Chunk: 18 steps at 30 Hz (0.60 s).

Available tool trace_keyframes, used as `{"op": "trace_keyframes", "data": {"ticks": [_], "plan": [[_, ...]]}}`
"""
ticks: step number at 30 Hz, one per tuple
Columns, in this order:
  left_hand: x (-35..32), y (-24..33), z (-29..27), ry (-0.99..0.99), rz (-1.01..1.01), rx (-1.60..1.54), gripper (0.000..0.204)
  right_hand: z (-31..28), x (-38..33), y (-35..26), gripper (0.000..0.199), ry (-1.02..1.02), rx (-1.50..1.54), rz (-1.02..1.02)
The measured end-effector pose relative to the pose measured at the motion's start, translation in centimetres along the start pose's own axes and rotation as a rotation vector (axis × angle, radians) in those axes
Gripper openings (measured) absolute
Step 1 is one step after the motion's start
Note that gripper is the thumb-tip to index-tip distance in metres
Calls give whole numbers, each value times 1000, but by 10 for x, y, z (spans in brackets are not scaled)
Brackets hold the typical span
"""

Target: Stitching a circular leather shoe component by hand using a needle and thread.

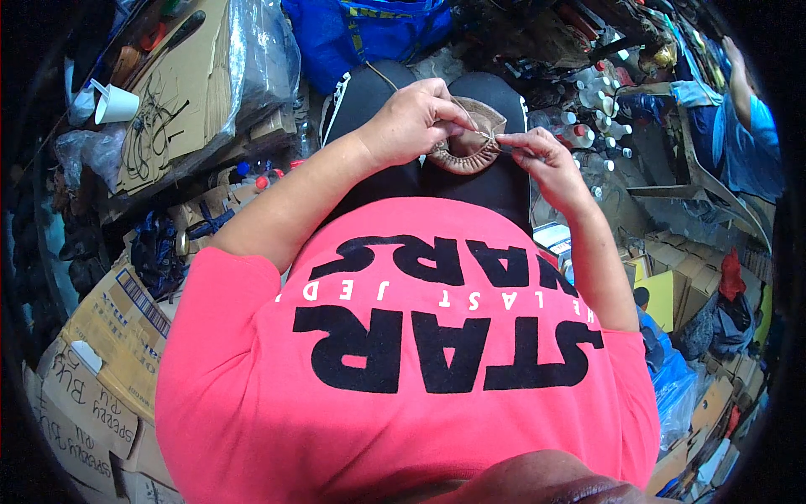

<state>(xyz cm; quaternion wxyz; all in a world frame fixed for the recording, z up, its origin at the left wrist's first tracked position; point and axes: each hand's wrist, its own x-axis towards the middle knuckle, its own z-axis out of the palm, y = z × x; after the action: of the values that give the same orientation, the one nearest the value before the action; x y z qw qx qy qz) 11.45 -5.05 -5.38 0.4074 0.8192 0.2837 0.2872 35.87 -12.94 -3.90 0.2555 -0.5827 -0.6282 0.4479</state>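
Note:
A tan leather shoe piece (470, 160) with a gathered, puckered edge, like a moccasin upper, rests over my dark-clad thighs. My left hand (415, 122) comes over its left side, thumb and fingers pinched on a thin cord that runs to the gathered edge. A loose length of cord (382, 76) sticks out beyond the knuckles of that hand. At the right rim of the piece, my right hand (546, 161) is closed, its thumb and forefinger pinching the edge where the cord meets it. Any needle there is too small to make out.
Flattened cardboard (180, 109) with a white cup (116, 104) lies at the left. A blue bag (369, 38) stands ahead of my knees. Several plastic bottles (592, 105) crowd the right, and another person's arm (740, 84) shows at the far right. Cardboard boxes (113, 336) lie lower left.

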Motion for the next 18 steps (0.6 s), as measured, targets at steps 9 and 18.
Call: {"op": "trace_keyframes", "data": {"ticks": [9, 18], "plan": [[3, -7, 0, -65, -37, 119, 21, -11, 15, -4, 26, -124, 14, 55], [13, -2, -1, -150, -44, 127, 17, -14, 17, -4, 27, -154, 55, 68]]}}
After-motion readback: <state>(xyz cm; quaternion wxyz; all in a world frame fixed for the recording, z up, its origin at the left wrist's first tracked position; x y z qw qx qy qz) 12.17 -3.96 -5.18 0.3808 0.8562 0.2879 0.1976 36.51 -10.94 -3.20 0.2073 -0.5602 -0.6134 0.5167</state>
